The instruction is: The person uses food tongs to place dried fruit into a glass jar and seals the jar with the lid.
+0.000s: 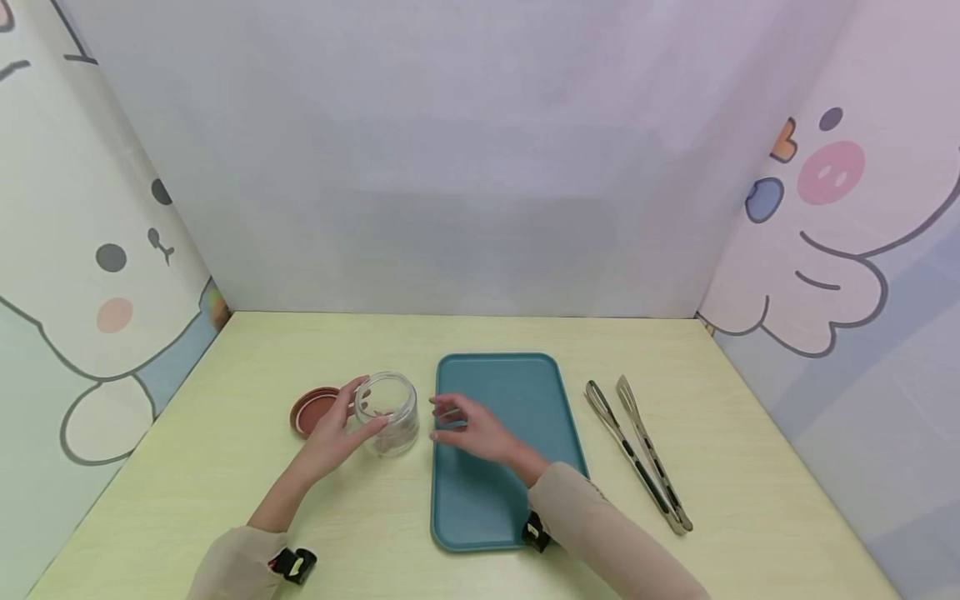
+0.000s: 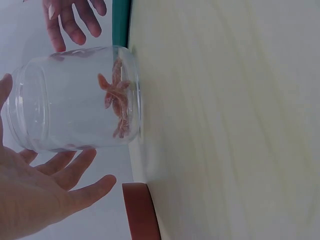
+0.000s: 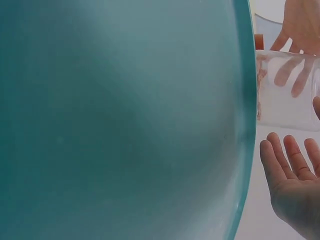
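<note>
A clear open-topped jar (image 1: 393,433) stands upright on the table, left of the tray. On its bottom lie several reddish-brown lumpy pieces (image 2: 117,95). My left hand (image 1: 333,437) holds the jar from the left near its rim, thumb on the near side and fingers round the far side. To the right of the jar, my right hand (image 1: 480,432) hovers over the left part of the teal tray (image 1: 487,517), fingers spread and slightly bent toward the jar, with nothing in them. A round reddish-brown lid (image 1: 311,411) lies behind the left hand.
Metal tongs (image 1: 641,454) with dark grip parts lie to the right of the tray, tips pointing away. A pale wall (image 1: 465,208) closes off the table's far edge, and printed cartoon panels (image 1: 82,250) stand at both sides.
</note>
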`<state>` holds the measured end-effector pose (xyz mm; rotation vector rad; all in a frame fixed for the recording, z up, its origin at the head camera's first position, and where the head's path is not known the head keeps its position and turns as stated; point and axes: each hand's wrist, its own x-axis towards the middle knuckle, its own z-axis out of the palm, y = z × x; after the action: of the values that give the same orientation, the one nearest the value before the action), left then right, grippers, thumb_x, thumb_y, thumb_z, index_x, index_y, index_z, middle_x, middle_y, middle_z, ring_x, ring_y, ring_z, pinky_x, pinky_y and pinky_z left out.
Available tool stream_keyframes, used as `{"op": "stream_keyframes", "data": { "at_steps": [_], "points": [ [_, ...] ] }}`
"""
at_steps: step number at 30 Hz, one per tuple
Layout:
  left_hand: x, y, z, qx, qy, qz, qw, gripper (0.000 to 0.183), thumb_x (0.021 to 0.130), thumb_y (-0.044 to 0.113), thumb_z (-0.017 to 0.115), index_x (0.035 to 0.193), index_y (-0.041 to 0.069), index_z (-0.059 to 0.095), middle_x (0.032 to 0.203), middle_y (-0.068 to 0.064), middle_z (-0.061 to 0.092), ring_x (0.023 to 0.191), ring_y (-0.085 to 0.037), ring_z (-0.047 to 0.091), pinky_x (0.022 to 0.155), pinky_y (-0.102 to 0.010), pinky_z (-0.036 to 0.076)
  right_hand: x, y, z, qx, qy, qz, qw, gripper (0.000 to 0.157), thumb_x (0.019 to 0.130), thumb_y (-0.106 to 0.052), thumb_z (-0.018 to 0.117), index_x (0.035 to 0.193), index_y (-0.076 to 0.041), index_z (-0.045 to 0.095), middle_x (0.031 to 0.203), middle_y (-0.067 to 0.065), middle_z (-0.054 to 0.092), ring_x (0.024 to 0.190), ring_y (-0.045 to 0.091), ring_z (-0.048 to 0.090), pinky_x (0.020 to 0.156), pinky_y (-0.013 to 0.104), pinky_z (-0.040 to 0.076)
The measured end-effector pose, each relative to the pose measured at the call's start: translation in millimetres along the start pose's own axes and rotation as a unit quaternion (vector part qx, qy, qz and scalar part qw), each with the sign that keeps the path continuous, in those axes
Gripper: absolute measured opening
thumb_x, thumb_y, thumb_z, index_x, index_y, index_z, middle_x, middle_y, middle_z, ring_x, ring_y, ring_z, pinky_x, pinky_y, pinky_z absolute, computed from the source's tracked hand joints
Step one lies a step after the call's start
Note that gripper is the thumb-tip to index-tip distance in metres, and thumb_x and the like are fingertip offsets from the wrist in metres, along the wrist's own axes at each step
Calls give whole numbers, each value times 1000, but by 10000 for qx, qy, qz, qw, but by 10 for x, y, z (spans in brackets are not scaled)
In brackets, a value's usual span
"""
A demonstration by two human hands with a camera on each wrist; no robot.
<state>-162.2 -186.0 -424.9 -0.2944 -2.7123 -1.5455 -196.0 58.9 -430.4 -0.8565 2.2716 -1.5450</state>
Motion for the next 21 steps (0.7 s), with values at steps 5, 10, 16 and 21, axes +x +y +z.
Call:
{"op": "stream_keyframes", "data": {
  "at_steps": [5, 10, 16, 21],
  "points": [
    [-49, 159, -24, -21, -16, -33, 10000, 71, 84, 27, 61, 137, 7, 18, 133, -24, 31, 115, -46, 32, 85, -58, 33, 9, -173, 27, 271, -78, -34, 9996, 45, 83, -4, 59, 123, 6, 42, 112, 25, 48, 100, 38, 49, 79, 28, 44],
    [-104, 344, -49, -142, -10, -50, 9999, 68, 84, 22, 60, 136, 3, 20, 131, -28, 30, 115, -49, 31, 85, -60, 32, 79, -90, 83, 221, -77, -16, 9997, 43, 84, -5, 59, 124, 2, 43, 111, 21, 49, 99, 35, 51, 78, 27, 45],
    [-51, 141, -23, -115, -39, -78, 9999, 71, 84, 30, 61, 138, 10, 19, 133, -22, 31, 116, -45, 32, 85, -58, 33, 168, 93, 143, 71, 23, 32, 10000, 43, 84, -11, 61, 123, -7, 45, 109, 11, 52, 97, 25, 54, 78, 26, 45],
    [-11, 11, -8, -121, -24, -41, 9999, 72, 82, 35, 61, 138, 14, 19, 133, -20, 32, 117, -43, 32, 84, -58, 34, 188, 98, 156, -48, 112, 144, 9998, 42, 84, -17, 61, 123, -11, 46, 107, 7, 52, 96, 20, 54, 76, 26, 45]
  ]
}}
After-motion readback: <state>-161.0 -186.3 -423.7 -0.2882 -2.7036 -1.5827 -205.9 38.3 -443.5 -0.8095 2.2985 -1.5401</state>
